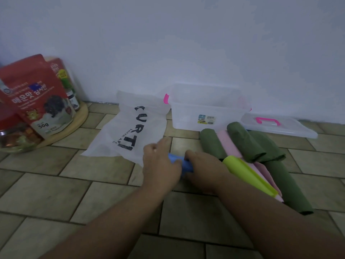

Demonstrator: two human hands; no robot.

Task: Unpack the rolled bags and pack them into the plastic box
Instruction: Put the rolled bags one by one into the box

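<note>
centre frame: soft blue rolled bag (177,160) low over the tiles | left hand (160,161), right hand (201,165): each grip clamped round it | risk: right forearm likely nudges lime-green plastic roll (248,174), spilling the pile | clear plastic box (186,118), upper centre, open

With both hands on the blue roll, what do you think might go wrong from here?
1. The blue roll sits right by the flat white bag; unrolling it may drag or cover that bag's edge.
2. The right hand lies close to the yellow-green roll, so a sweep could knock the piled green rolls loose.
3. The plastic box looks small; unrolled bags may need folding to fit.
</note>
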